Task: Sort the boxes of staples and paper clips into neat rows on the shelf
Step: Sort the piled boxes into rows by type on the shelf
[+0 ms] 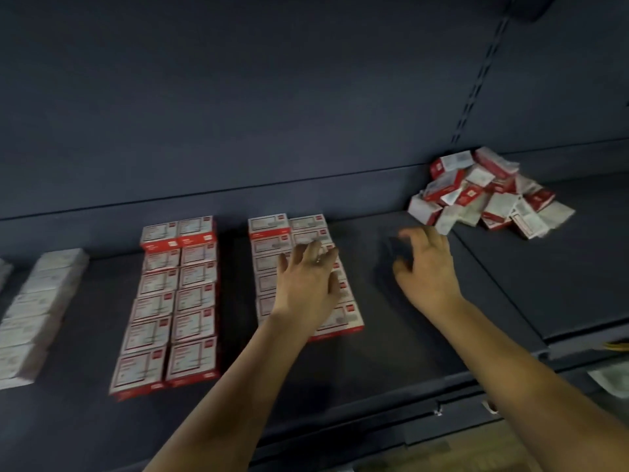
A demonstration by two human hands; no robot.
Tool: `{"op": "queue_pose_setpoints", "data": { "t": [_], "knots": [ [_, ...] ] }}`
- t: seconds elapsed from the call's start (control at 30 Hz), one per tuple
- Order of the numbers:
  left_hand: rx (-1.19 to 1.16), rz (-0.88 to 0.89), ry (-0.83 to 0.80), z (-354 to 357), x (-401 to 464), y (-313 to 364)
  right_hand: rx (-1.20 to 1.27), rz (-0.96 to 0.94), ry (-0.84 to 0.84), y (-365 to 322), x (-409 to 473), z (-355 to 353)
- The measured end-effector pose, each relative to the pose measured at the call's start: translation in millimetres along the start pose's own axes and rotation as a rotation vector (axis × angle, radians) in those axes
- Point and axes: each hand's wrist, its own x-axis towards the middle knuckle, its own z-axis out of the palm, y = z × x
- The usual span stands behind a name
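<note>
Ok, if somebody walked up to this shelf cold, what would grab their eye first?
Probably the jumbled heap of red and white boxes at the back right of the dark shelf, because everything else is tidy. Left of it lie two neat double rows of the same boxes, with a row of white boxes at the far left. The left hand hovers over the second block; the right hand reaches toward the heap, holding nothing.

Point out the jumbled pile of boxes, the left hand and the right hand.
Jumbled pile of boxes (490,192): head view, on a red and white box near the pile's middle.
Left hand (308,281): head view, on the back of the hand.
Right hand (427,269): head view, on the back of the hand.
</note>
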Motion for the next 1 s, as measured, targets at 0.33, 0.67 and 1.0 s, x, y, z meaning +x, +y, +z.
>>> {"op": "queue_pose_setpoints", "data": {
  "t": [0.33, 0.67, 1.0],
  "knots": [
    [-0.011, 0.005, -0.039, 20.0, 35.0, 43.6, 0.551, 0.407, 0.225, 54.7, 80.5, -20.1],
    [0.025, -0.023, 0.0, 22.6, 40.4, 40.1, 0.823, 0.647, 0.256, 60.3, 101.5, -19.4],
    [-0.353, 0.101, 0.302, 27.0, 19.3, 51.7, 1.16, 0.632, 0.175, 50.5, 32.6, -31.4]
  ]
}}
